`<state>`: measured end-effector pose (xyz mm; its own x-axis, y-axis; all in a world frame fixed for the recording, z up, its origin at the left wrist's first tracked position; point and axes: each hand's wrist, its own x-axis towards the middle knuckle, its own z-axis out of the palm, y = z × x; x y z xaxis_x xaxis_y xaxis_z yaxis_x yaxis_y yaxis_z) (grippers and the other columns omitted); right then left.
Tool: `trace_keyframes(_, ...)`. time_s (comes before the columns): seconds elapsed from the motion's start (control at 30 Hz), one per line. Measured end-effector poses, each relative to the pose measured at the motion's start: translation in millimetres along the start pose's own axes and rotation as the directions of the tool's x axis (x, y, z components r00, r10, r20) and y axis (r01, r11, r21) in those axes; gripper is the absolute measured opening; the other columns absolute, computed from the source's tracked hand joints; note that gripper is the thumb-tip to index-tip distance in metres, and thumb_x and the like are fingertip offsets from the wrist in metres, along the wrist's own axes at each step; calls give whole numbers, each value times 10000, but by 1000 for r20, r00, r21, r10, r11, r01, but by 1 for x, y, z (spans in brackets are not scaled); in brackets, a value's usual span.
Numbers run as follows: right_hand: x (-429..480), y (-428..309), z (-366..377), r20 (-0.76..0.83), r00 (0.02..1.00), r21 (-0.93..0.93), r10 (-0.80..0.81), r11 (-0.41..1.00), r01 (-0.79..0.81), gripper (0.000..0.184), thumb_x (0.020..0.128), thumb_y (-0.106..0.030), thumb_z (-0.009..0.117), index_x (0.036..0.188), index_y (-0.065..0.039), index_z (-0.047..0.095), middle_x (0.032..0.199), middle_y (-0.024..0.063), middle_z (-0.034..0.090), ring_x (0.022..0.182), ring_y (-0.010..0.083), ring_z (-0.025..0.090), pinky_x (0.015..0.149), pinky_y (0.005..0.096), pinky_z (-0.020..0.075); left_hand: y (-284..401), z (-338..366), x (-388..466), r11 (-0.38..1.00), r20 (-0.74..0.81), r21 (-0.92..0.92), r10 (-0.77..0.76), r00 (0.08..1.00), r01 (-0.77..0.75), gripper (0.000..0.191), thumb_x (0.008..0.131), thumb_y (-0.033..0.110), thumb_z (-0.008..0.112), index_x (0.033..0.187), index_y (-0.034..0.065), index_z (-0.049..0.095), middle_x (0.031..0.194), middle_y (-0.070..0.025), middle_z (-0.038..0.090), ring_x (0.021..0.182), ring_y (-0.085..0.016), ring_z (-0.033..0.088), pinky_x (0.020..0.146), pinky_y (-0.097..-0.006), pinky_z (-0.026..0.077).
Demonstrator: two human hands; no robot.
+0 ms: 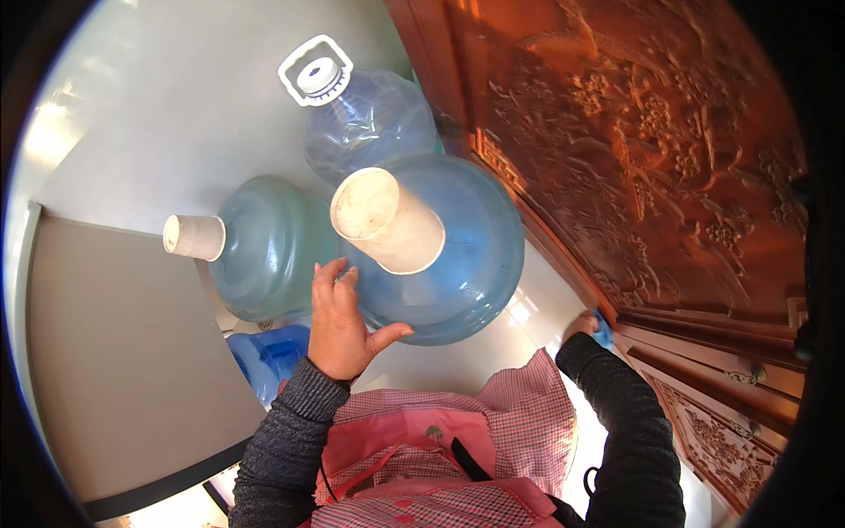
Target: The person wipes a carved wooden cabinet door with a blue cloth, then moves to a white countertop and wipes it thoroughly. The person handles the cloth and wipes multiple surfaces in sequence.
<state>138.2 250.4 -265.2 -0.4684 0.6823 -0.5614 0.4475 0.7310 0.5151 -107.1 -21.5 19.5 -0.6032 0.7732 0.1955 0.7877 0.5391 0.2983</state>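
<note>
A large blue plastic water jug stands before me, its neck covered by an upturned paper cup. My left hand is at the jug's near left side, fingers spread and holding nothing; whether it touches the jug is unclear. At the right, my right hand is partly hidden by its dark sleeve and has a blue cloth at its fingers, against the lower edge of a carved wooden cabinet.
Left of the blue jug is a greenish jug with a small paper cup over its neck. Behind stands a clear jug with a white handle. A blue plastic container and a grey-beige panel are at the left.
</note>
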Motion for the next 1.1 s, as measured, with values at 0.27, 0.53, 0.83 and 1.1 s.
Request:
trace_keyframes(0.27,40,-1,-18,-565,802,56,-193,961,271,226,901,-179,486,1092,-123,594,982,73,576,917,268,551,762,406,437,0,-1,0,1000,-4,-12,-25,1000,25,973,616,516,852,1244,-81,408,1292,-308,412,1211,-489,419,1092,-592,289)
trace_keyframes(0.53,-43,53,63,100,987,304,-122,949,87,276,893,-289,497,976,-112,692,974,57,671,987,274,599,805,424,500,-5,4,-4,999,-27,-34,-14,1000,13,972,615,521,850,1236,-88,416,1292,-314,413,1215,-489,415,1082,-585,297)
trace_keyframes(0.83,-128,133,-168,-661,710,33,-242,936,350,252,825,-141,522,1001,-32,665,921,67,573,898,227,515,793,344,397,-6,6,-3,997,-63,-77,-8,998,3,936,597,453,880,1207,-99,432,1280,-301,413,1174,-455,437,1019,-518,369)
trace_keyframes(1.1,-262,247,-250,-919,-153,370,364,929,-18,348,765,-138,676,1101,-53,709,1266,104,601,1004,242,532,795,361,426,-3,5,-4,994,-117,-109,18,993,-31,880,601,361,898,1213,-79,444,1280,-274,424,1159,-440,445,1005,-511,375)
